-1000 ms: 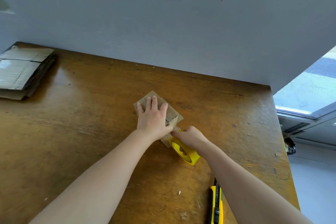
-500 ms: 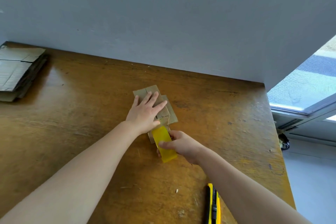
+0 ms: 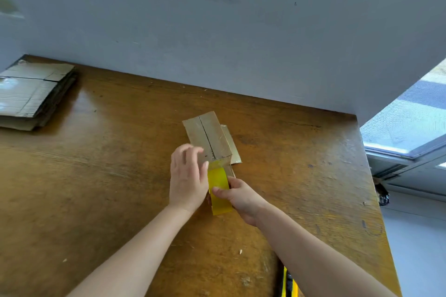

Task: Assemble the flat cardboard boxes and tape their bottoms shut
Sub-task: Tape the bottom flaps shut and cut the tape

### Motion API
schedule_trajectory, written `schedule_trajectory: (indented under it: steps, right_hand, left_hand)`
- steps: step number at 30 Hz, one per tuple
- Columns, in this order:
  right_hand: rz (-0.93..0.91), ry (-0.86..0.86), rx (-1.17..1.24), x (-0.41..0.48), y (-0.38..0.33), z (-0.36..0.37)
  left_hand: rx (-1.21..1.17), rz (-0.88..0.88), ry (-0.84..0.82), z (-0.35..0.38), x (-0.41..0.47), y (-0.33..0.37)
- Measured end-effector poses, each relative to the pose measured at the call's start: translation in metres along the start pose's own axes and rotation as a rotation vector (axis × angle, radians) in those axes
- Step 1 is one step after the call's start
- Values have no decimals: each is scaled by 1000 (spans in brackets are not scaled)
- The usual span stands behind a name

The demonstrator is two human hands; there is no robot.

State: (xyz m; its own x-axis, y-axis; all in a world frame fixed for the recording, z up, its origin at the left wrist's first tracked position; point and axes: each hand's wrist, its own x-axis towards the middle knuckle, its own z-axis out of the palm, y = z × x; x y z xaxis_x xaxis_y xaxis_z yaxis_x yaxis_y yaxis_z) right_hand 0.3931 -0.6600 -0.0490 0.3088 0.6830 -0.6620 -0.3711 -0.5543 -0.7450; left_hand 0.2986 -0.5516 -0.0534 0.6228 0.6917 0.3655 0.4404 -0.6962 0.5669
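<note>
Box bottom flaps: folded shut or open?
Folded shut: the two flaps of the cardboard box meet along a centre seam; yellow tape touches only its near edge.

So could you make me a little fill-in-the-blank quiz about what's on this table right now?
1. The right hand grips a roll of tape whose colour is ____.
2. The stack of flat cardboard lies at the far ____ corner of the table.
3. The utility knife lies on the table beside the person's ____ forearm.
4. Beyond the small box, the table ends against a plain grey ____.

Missing words: yellow; left; right; wall.
</note>
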Motion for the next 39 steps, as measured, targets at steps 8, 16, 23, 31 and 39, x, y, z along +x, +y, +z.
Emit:
schedule_trajectory:
  steps: [8,16,23,31,39]
  right_hand:
    - [29,-13,4,-3,-3,-7]
    - [38,5,-5,-4,-4,-7]
    - [71,-16,4,15,8,-11]
    - [78,-2,43,-5,-5,-8]
    - [-34,276,-195,-28,2,-26]
  left_hand:
    - [-171,-495,-316,-3,-13,23]
    - [-55,-568,-642,-3,24,32]
    - [-140,-650,-717,0,37,36]
    - [-280,-680,-686,7,39,46]
    - [-325,-583,-665,11,42,44]
